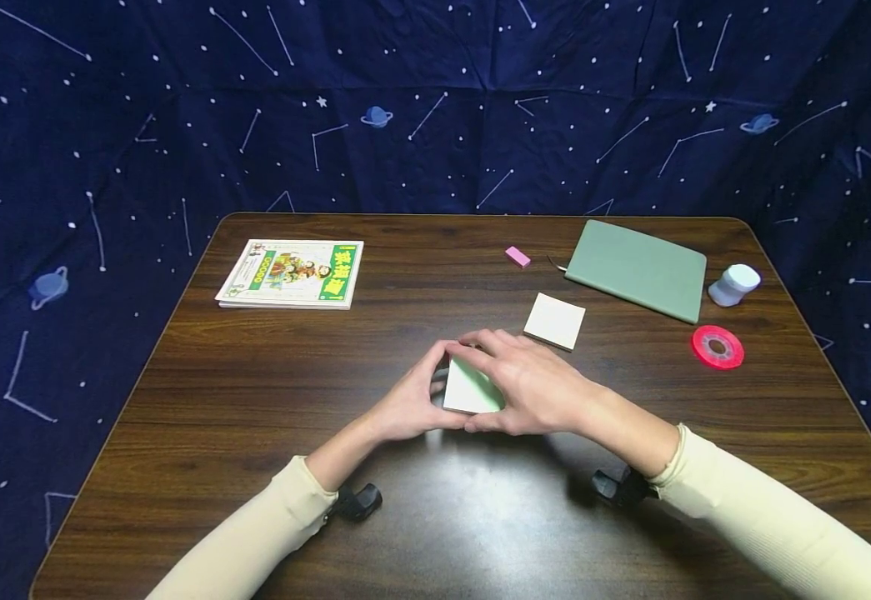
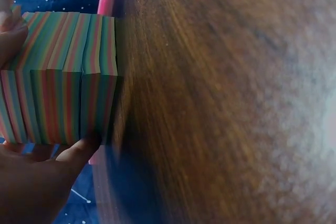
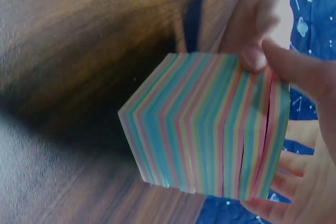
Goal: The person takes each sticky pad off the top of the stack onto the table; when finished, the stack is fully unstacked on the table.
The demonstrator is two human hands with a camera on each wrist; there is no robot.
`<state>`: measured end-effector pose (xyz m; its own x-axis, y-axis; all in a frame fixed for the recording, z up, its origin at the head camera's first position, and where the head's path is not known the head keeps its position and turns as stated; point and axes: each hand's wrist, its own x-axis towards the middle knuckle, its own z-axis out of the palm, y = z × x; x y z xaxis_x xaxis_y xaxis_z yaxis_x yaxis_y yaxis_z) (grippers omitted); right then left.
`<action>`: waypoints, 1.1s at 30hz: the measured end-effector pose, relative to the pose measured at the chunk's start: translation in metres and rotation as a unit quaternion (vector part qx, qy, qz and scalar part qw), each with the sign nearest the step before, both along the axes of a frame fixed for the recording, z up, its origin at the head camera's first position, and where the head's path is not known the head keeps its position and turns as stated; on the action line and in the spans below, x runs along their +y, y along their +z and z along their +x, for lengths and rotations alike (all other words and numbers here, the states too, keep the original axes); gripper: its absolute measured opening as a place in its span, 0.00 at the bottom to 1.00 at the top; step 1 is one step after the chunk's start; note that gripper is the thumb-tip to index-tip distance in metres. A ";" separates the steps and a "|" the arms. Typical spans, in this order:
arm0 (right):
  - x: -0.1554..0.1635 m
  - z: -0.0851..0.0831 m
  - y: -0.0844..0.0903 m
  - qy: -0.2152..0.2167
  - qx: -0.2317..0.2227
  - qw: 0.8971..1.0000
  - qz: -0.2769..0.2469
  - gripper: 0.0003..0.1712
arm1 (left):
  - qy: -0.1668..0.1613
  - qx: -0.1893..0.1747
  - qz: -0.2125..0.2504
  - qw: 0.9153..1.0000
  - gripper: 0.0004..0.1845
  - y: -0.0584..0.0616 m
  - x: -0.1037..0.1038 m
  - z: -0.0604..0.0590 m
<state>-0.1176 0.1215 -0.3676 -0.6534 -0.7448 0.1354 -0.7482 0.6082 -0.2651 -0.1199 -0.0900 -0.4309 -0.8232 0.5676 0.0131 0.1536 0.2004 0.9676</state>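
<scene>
A thick block of sticky notes (image 1: pixel 468 390) sits between my two hands near the middle of the table, its pale green top facing up. Striped layers of pink, blue, green and yellow run along the sides of the block (image 3: pixel 205 129), with thin gaps between some pads. My left hand (image 1: pixel 408 408) grips it from the left, thumb along the near side and fingers around the far side. From the right, my right hand (image 1: pixel 540 387) holds it around the upper edges, with the thumb at the near corner. The bottom of the block is close to the tabletop.
A white square pad (image 1: pixel 555 321) lies just beyond my right hand. Farther back are a pink eraser (image 1: pixel 518 257) and a green notebook (image 1: pixel 638 271). To the right are a white-lidded jar (image 1: pixel 733 285) and a red tape roll (image 1: pixel 728 360). Illustrated books (image 1: pixel 292 275) lie back left.
</scene>
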 end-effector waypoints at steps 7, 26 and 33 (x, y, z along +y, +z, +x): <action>0.001 0.001 0.001 -0.010 0.007 1.000 0.022 0.49 | -0.002 -0.021 0.002 1.000 0.47 -0.001 0.002 0.001; 0.040 -0.017 0.020 -0.050 -0.025 0.998 -0.028 0.47 | 0.003 -0.001 -0.001 1.000 0.46 0.001 -0.001 0.001; 0.098 -0.039 0.008 -0.166 -0.030 0.986 0.000 0.47 | 0.009 -0.008 -0.004 1.000 0.47 0.003 0.000 0.000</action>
